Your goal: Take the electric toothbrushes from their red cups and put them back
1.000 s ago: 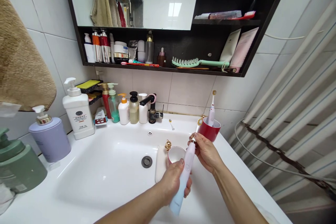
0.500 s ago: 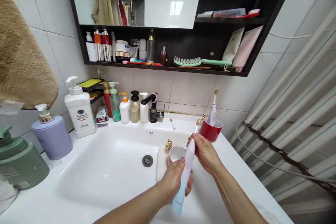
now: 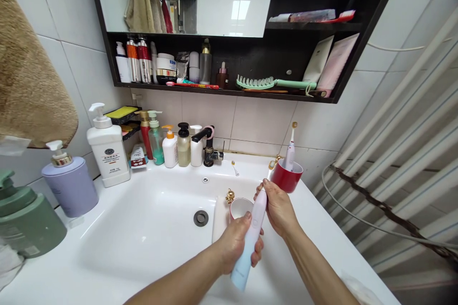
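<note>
My left hand point(image 3: 236, 244) is wrapped around the lower body of a pink-to-blue electric toothbrush point(image 3: 250, 238), thumb on its front. My right hand point(image 3: 279, 207) pinches the toothbrush's upper end, just below the brush head near a red cup point(image 3: 286, 177). That red cup stands on the sink's right rim and holds another electric toothbrush point(image 3: 290, 147). A second cup point(image 3: 240, 208), white inside, sits just behind my left hand.
A white basin point(image 3: 150, 228) with a drain point(image 3: 201, 218) and a black faucet point(image 3: 206, 145) lies below. Pump bottles point(image 3: 107, 150) line the back and left rim. A dark shelf point(image 3: 229, 74) above holds bottles and a green hairbrush point(image 3: 272, 84). A brown towel point(image 3: 32, 86) hangs left.
Both hands have kept their hold on the toothbrush; the right hand's fingers shifted slightly up along its top end. The view drifted a little.
</note>
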